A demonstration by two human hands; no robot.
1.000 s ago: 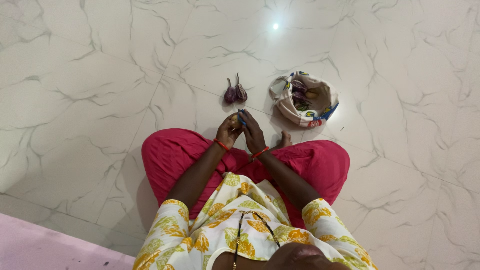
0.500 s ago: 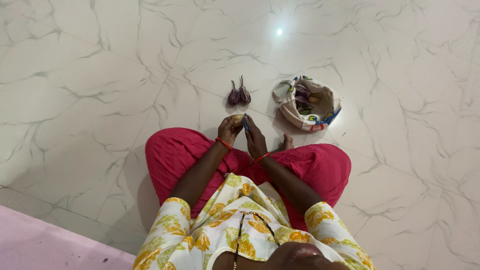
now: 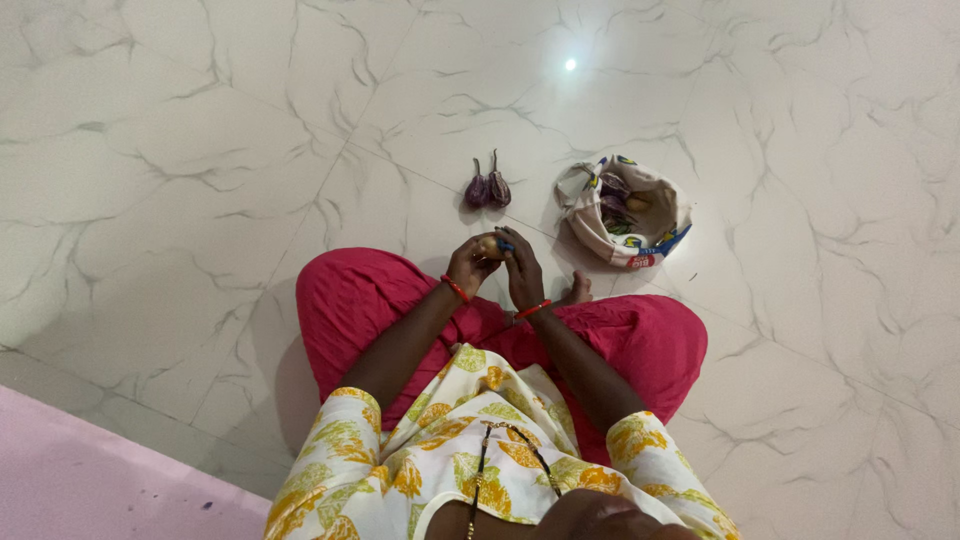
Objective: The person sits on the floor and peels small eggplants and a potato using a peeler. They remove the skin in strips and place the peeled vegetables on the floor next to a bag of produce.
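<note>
Closest in, the person sits cross-legged on the floor in a cream top printed with yellow and green leaves [image 3: 470, 455] and bright pink trousers [image 3: 640, 340], a dark beaded cord hanging at the chest. One bare foot [image 3: 577, 291] peeks out past the right knee.

Just beyond the lap both forearms come forward and the hands meet over the tile. The left hand [image 3: 468, 266], a red bangle at the wrist, is curled around a small tan, roundish potato [image 3: 488, 245], cupping it from below and from the left side. The right hand [image 3: 522, 272], also with a red bangle, is closed around a small tool with a blue handle [image 3: 506, 245], its fingers folded over the handle and pressed up against the potato. The two hands touch each other around it; the tool's working end is too small to make out.

A little farther on, two small dark purple eggplants [image 3: 488, 188] lie side by side on the floor, touching, stems pointing away.

To the right of them, well apart from the hands, sits a cream cloth bag [image 3: 598, 222] with blue and yellow trim, its mouth open and slumped. Inside show purple eggplants, something green and a tan piece.

All around stretches white marble floor [image 3: 200, 150] with grey veining, a ceiling light reflected at the far end
</note>
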